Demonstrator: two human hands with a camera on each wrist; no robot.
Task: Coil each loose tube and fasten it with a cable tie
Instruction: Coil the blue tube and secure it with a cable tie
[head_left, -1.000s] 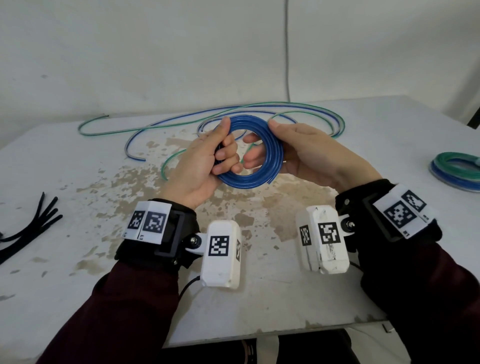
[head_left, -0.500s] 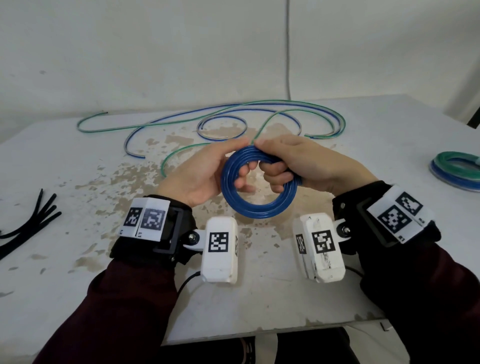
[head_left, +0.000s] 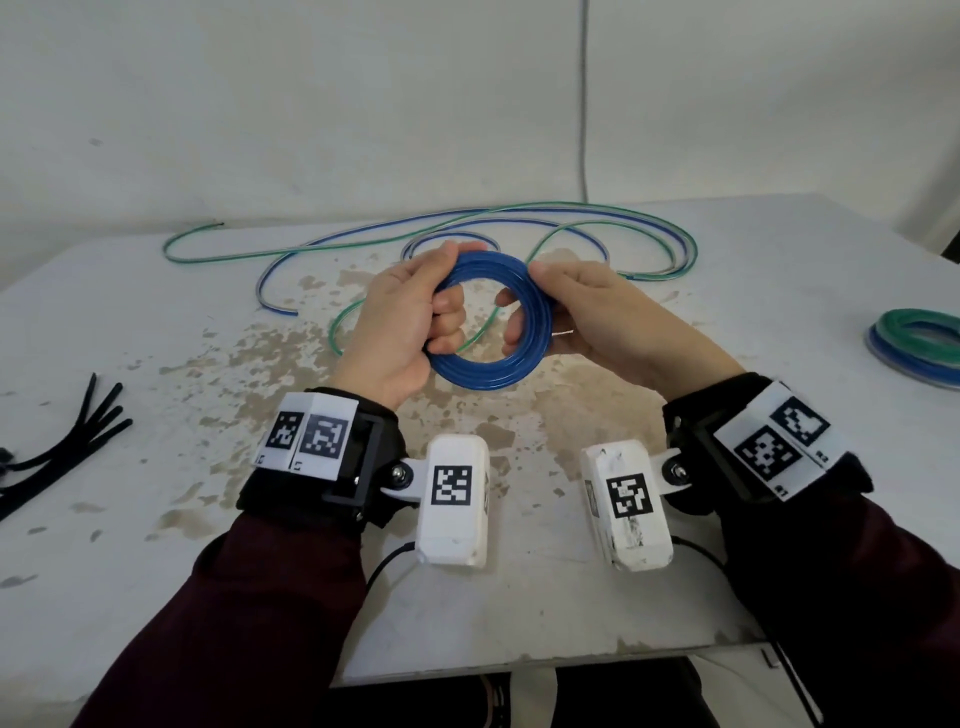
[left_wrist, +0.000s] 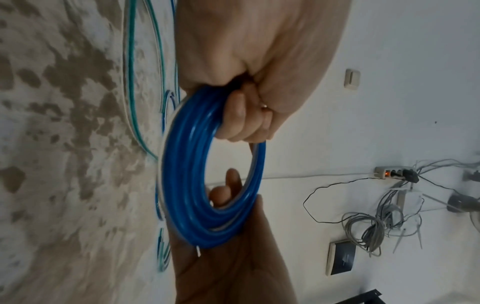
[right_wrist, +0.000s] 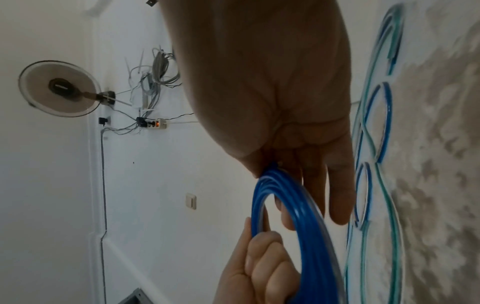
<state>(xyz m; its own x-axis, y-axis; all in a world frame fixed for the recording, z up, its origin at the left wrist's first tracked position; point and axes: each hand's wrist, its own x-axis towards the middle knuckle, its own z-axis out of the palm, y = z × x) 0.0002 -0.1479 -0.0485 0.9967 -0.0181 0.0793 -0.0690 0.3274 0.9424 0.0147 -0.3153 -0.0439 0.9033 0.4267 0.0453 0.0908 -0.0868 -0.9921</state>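
A coil of blue tube (head_left: 491, 373) is held upright above the table between both hands. My left hand (head_left: 410, 322) grips its left side, fingers curled through the ring. My right hand (head_left: 587, 317) holds its right side, thumb on top and fingers behind. The left wrist view shows the blue coil (left_wrist: 192, 174) from the side, with a short clear tube end (left_wrist: 198, 250) sticking out near the right palm. The right wrist view shows the coil (right_wrist: 293, 209) pinched under the thumb. Loose blue and green tubes (head_left: 519, 218) lie on the table behind. Black cable ties (head_left: 67, 447) lie far left.
A finished blue and green coil (head_left: 919, 343) lies at the table's right edge. The stained white table (head_left: 208, 364) ends at a wall close behind. Its front edge runs just below my wrists.
The coil has risen and turned to face me more squarely. My right hand shifted from a curled grip on top to the coil's right side; the left hand regripped the left side.
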